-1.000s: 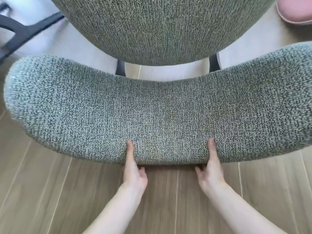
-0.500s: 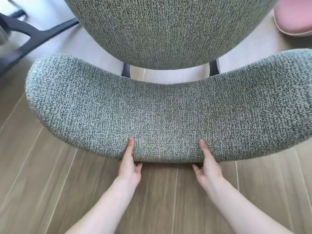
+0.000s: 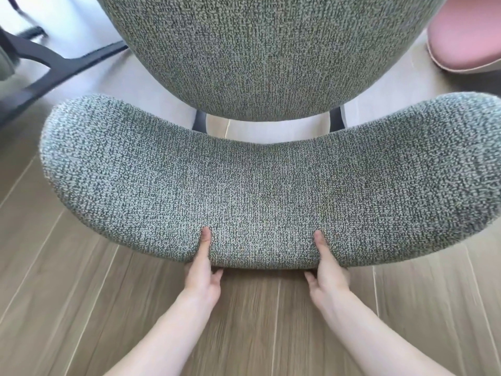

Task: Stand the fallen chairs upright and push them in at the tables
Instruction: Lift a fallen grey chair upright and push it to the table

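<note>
A grey-green woven fabric chair fills the view. Its curved backrest point(image 3: 271, 185) spans the middle and its round seat point(image 3: 265, 50) lies beyond, joined by two dark posts. My left hand point(image 3: 202, 272) grips the backrest's near edge, thumb on top and fingers underneath. My right hand point(image 3: 326, 272) holds the same edge a little to the right, thumb on the fabric, fingers tucked below. The chair's legs are hidden.
Wood-plank floor point(image 3: 81, 308) lies beneath me, with a pale rug point(image 3: 151, 85) under the chair. Dark legs of another piece of furniture point(image 3: 54, 66) stand at the upper left. A pink upholstered seat point(image 3: 466, 39) sits at the upper right.
The chair has shifted right and away from me in the view, both hands staying on the backrest edge. The dark furniture legs at the left have come further into sight.
</note>
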Motion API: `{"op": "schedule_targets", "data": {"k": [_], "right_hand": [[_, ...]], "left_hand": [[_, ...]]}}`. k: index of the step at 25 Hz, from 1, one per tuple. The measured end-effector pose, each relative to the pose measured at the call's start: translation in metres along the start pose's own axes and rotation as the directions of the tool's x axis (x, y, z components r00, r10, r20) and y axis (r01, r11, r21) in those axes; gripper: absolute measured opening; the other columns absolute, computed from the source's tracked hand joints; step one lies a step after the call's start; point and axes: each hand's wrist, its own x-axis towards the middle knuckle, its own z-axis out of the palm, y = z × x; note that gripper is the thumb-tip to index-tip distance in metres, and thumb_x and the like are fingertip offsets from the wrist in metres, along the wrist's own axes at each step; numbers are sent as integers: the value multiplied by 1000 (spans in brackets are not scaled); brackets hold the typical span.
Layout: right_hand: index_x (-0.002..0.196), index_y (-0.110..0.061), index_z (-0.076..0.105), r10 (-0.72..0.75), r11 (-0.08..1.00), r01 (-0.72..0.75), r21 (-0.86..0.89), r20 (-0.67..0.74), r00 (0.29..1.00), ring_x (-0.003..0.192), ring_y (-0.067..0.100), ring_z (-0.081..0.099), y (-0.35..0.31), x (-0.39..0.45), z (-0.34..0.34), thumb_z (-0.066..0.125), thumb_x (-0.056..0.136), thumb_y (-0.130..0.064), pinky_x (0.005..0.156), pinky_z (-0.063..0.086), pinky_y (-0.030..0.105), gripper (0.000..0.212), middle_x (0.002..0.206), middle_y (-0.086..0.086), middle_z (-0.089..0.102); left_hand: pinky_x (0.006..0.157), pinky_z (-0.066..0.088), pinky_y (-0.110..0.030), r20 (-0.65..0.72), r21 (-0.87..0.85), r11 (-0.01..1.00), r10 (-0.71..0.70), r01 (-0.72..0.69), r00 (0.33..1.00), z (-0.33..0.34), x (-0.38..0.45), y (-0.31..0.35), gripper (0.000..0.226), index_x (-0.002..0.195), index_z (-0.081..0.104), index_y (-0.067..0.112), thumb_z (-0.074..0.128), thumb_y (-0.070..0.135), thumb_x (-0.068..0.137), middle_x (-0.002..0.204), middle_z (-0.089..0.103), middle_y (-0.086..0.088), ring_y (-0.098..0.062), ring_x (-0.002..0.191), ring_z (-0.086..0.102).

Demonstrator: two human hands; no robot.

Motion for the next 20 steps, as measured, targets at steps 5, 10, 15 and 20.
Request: {"op": "schedule_targets", "data": {"k": [5,10,15,20], "right_hand": [[137,-8,43,-6,1000,6,-1,-4,1000,100,14,55,-1,-1,0,87,67,-35,107,44,46,87,114,-4,58],[136,-8,44,12,1000,-12,-17,-10,1000,130,25,50,-16,-16,5,86,71,-31,109,42,49,81,140,5,54],[121,-12,47,39,997,-40,-64,-17,999,120,26,58,-59,-71,19,86,71,-33,106,45,47,67,134,8,60],[134,-5,43,-12,989,0,-149,-77,997,124,29,55,-117,-153,32,87,70,-36,105,46,50,84,140,11,54]], "left_hand": [[121,25,-51,-18,-11,1000,2,-2,1000,3,-4,1,115,152,30,17,78,54,55,156,41,-2,-22,144,38],[123,23,-48,-58,-26,999,-39,37,998,12,-18,17,116,151,31,15,78,54,53,156,41,-4,-23,144,37],[121,28,-47,-87,43,996,-70,74,994,39,-68,68,109,150,33,12,78,55,61,155,42,-8,-26,141,41],[117,33,-52,-164,64,994,-82,94,983,70,-136,126,82,145,38,14,79,43,79,147,52,-9,-28,134,50]]}}
